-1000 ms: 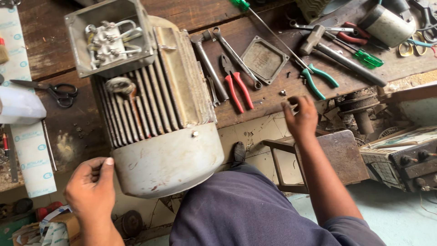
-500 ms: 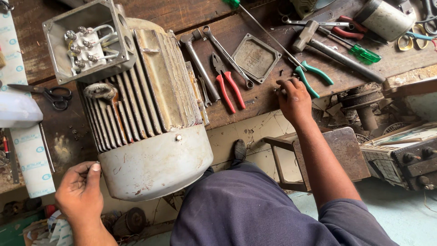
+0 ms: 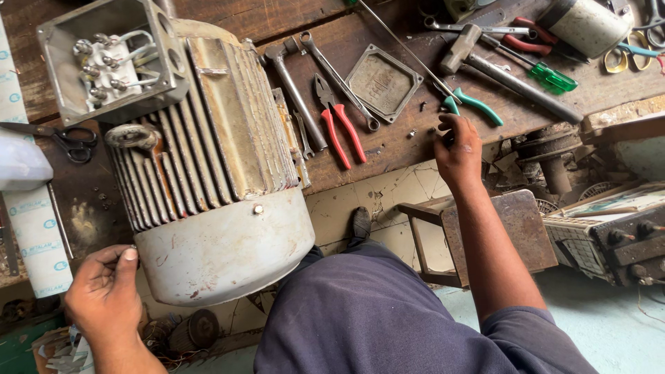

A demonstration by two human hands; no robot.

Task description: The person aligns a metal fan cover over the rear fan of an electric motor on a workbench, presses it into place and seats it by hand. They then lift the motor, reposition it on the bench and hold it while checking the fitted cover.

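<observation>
The right hand (image 3: 457, 149) rests on the wooden bench (image 3: 402, 149), fingers curled over small screws (image 3: 413, 131); what they pinch, I cannot tell. The left hand (image 3: 104, 294), loosely curled and empty, sits beside the electric motor (image 3: 222, 228)

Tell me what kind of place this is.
Most likely a motor repair workshop: a big finned electric motor with its terminal box open lies on a worn wooden bench, among red-handled pliers, a hammer and wrenches.

We look straight down from our head onto the workbench (image 3: 388, 149), close above both hands
</observation>
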